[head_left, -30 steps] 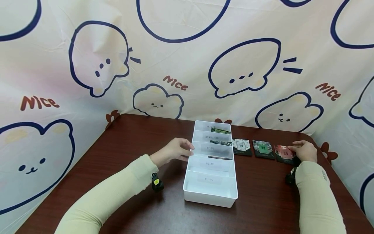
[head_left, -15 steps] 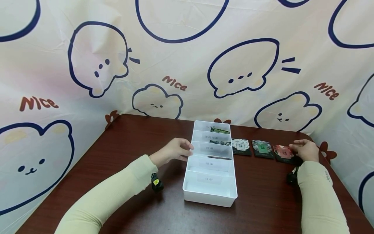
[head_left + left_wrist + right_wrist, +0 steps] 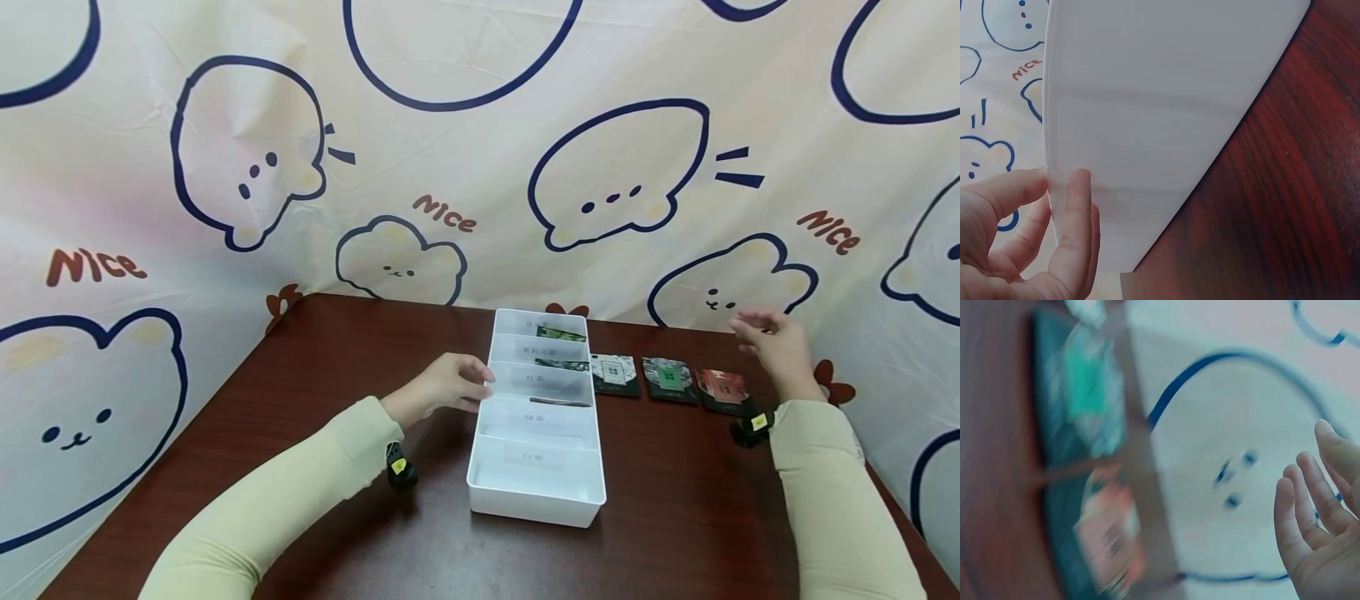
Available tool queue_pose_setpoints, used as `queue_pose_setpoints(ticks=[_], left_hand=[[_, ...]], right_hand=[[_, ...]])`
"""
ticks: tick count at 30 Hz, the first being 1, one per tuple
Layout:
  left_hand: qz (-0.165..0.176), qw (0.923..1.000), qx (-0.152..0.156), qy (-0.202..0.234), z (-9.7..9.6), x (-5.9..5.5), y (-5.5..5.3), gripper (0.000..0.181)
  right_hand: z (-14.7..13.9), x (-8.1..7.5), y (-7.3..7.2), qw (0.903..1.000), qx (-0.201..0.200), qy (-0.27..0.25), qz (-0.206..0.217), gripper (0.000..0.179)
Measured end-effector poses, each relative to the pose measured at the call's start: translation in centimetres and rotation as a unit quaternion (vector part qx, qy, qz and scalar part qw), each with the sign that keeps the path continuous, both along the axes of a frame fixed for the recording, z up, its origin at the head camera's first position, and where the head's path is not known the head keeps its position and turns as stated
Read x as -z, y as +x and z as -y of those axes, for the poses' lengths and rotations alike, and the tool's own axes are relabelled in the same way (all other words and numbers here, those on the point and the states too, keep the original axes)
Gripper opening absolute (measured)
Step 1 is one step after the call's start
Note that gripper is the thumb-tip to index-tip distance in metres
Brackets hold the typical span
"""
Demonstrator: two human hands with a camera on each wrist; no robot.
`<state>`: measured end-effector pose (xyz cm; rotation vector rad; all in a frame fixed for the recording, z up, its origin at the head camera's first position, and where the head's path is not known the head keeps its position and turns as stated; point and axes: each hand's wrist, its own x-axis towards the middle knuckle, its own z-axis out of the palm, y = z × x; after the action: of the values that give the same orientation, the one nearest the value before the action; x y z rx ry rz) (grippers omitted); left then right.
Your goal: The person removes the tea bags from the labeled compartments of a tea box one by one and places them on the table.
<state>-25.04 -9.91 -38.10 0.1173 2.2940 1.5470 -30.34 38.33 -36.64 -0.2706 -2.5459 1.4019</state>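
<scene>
A long white compartment box [image 3: 536,504] with labelled sections stands at mid-table. My left hand [image 3: 448,385] lightly holds its left rim, with thumb and index fingertips at the edge; in the left wrist view other fingers [image 3: 1072,231] lie along the outer wall. Three tea packets lie right of the box: a white-and-black one [image 3: 617,372], a green one [image 3: 670,379] and a red one [image 3: 723,388]. My right hand [image 3: 780,350], raised beyond the red packet, is empty, its fingers loosely bent. The right wrist view shows blurred green [image 3: 1088,387] and red [image 3: 1110,537] packets beside it.
Thin packets stand on edge in the box's three far sections, including a green one [image 3: 561,333]. The dark wooden table [image 3: 360,350] ends at a patterned cloth backdrop [image 3: 420,150]. A small black device [image 3: 752,427] sits at my right wrist.
My right hand has come off the red packet and risen away toward the backdrop. The three packets stay in their row. My left hand stays at the box's rim.
</scene>
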Motion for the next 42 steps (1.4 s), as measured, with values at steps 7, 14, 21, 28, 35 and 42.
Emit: queue_pose_setpoints(ticks=[7,14,21,28,35,42], left_hand=[[0.003,1.0,-0.003,0.004,0.0,0.0,0.0,0.024],[0.006,0.9999,-0.003,0.014,0.0,0.2,-0.1,0.022],[0.004,0.9999,-0.002,0.014,0.0,0.1,0.0,0.023],[0.005,0.9999,-0.006,0.012,0.0,0.2,-0.1,0.021],[-0.001,0.9999,-0.006,0.012,0.1,0.2,0.0,0.019],[0.002,0.9999,-0.008,0.015,0.1,0.2,0.0,0.019]], right_hand=[[3.8,-4.0,1.8,0.9949,-0.053,-0.052,-0.069,0.04],[7.7,-6.2,3.6,0.9678,-0.131,-0.153,-0.151,0.027],[11.2,-6.6,5.5,0.9442,-0.203,-0.174,-0.192,0.028],[14.5,-5.1,7.0,0.9483,-0.251,-0.107,-0.163,0.022],[16.5,-2.1,7.4,0.9526,-0.293,-0.041,-0.07,0.027],[17.2,0.2,7.5,0.9501,-0.311,-0.014,0.016,0.034]])
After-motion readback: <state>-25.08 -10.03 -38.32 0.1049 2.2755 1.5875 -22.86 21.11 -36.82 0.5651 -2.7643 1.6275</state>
